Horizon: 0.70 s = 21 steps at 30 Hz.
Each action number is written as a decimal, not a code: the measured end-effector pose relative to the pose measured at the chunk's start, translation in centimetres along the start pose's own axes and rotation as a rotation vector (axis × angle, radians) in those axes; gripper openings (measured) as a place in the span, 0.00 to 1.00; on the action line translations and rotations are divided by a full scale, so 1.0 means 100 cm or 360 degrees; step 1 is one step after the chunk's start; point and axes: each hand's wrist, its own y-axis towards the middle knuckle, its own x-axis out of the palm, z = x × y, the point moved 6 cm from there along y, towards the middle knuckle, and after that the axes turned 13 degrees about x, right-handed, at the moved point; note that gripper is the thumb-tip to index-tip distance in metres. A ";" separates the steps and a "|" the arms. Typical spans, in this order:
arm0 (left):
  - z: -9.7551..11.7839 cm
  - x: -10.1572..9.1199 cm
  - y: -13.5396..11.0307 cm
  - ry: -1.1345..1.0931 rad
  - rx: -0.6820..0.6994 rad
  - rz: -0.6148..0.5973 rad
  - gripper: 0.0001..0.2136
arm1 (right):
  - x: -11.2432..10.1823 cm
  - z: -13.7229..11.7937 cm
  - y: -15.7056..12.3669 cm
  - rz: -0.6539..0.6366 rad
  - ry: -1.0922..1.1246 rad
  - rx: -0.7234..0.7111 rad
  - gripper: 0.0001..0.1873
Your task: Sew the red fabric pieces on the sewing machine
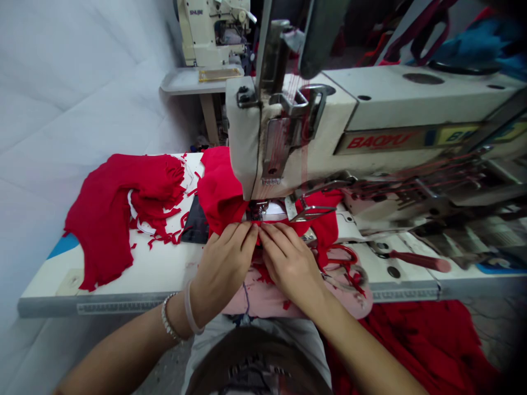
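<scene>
Dark clothing with pale lettering fills the bottom centre of the frame, above pale trousers. Both forearms reach up to the centre, where the left hand and the right hand meet, fingertips nearly touching, on red fabric just in front of the presser foot of a sewing machine. Fingers of each hand lie close together on the fabric; their undersides are hidden, so I cannot tell whether it is pinched or only pressed. The fabric lies bunched around the machine's foot, mid-frame. A beaded bracelet and a pale band circle the left wrist.

At the left of the frame, another red cloth lies on the white table beside scattered red scraps. Right of centre are red-handled scissors and a tool with a red handle. A second machine stands at upper left of centre; more red cloth hangs lower right.
</scene>
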 end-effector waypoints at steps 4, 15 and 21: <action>-0.002 0.002 0.000 -0.0017 -0.0013 0.0036 0.17 | -0.001 0.002 0.006 -0.0009 0.0045 0.0044 0.17; -0.003 0.003 0.002 -0.0090 -0.0019 0.0208 0.15 | 0.006 0.011 0.017 -0.0051 0.0173 0.0140 0.18; -0.006 0.005 0.001 -0.0169 0.0029 0.0303 0.13 | 0.003 0.014 0.017 -0.0008 0.0372 0.0255 0.14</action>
